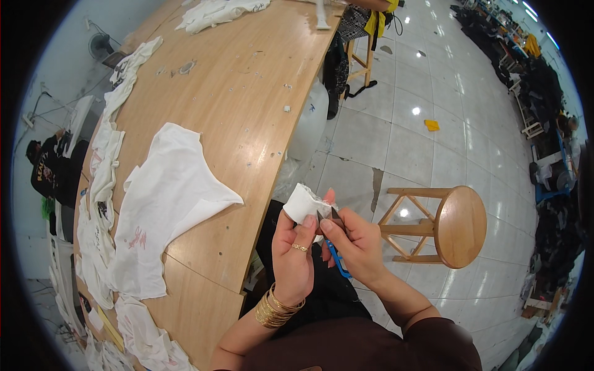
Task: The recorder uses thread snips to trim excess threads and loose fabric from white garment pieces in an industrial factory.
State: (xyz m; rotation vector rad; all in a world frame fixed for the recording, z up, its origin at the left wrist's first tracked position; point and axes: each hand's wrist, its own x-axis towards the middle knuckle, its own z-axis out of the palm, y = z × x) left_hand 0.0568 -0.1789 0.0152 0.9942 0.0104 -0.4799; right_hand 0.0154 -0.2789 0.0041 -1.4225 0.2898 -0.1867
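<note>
Two bare hands meet in front of the person, close past the table's edge. The left hand (pixel 294 247) has its thumb and fingers clamped on a small white cloth (pixel 301 205), which is folded or rolled and rises from the grip toward twelve o'clock. The right hand (pixel 357 244) is closed around a pair of snips (pixel 338 262); the thumb presses on them, the blue handle points to five o'clock, and the dark tips stand at the cloth's four o'clock side. Whether the blades touch the cloth I cannot tell. Gold bracelets (pixel 272 312) circle the left wrist.

Taking the cloth as the clock's centre, a white shirt (pixel 164 207) with a red mark lies spread at nine o'clock on the wooden table (pixel 247 117). Beyond it, more white garments (pixel 99 229) run along the far side. A round wooden stool (pixel 461 226) stands at three o'clock on the tiled floor (pixel 408 161), and a yellow scrap (pixel 431 125) lies there at two o'clock. Between twelve and one, near the table's far end, is another person (pixel 356 23).
</note>
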